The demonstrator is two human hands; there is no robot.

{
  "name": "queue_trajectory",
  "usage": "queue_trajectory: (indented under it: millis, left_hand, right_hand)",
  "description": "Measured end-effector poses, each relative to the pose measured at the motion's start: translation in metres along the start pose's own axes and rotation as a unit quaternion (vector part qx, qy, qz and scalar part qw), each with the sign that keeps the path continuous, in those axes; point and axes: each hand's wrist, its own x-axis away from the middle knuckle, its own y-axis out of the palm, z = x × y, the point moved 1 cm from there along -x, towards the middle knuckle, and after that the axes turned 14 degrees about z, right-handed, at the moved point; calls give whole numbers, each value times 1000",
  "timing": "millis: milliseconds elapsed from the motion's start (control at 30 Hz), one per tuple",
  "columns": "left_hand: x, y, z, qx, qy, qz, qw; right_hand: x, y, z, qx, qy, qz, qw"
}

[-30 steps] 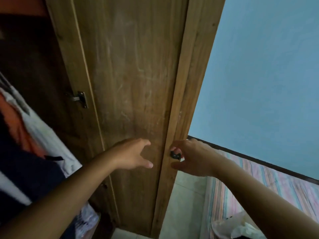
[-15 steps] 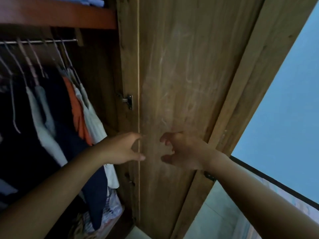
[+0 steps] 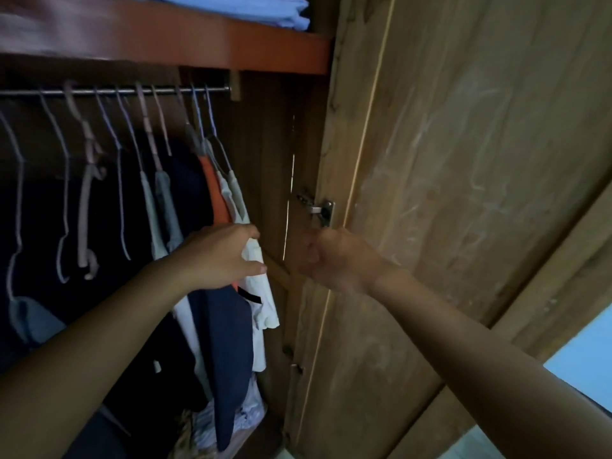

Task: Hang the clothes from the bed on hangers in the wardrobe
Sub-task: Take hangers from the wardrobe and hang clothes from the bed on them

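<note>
The wardrobe stands open, its wooden door (image 3: 463, 193) swung out to the right. A metal rail (image 3: 116, 91) carries several hangers; some on the left hang bare (image 3: 64, 200), others hold clothes. My left hand (image 3: 218, 256) reaches in with fingers spread, against the white garment (image 3: 258, 293) at the right end of the row, next to an orange one (image 3: 215, 193) and a navy one (image 3: 228, 342). My right hand (image 3: 334, 260) hovers with loosely curled fingers, holding nothing, in front of the wardrobe's side panel just below the door hinge (image 3: 319, 210).
An orange-brown shelf (image 3: 198, 44) above the rail carries folded blue cloth (image 3: 251, 9). Crumpled fabric (image 3: 215, 425) lies on the wardrobe floor. A strip of blue wall (image 3: 586, 346) shows at the lower right.
My view swung left from the door's outer edge into the wardrobe. My right hand let go of the door knob and both hands moved in toward the hanging clothes.
</note>
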Motion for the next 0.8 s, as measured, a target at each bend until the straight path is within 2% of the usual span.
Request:
queue_trajectory:
  millis: [200,533,667,800]
  left_hand:
    - [-25,-9,-29,-89,18,79,993]
    - [-60,-22,-65,-79,-16,107,991]
    - [-65,-22,-73,-97,-4,115,989]
    - [-66,-19,-76,-120,15,119,986]
  right_hand:
    - [-67,18,-22,-42,8,20,999]
    - [-170,38,-52,-46,78,102,991]
    - [-193,48,-60,-70,112,159,978]
    - [-204,58,-68,-65,128,172,975]
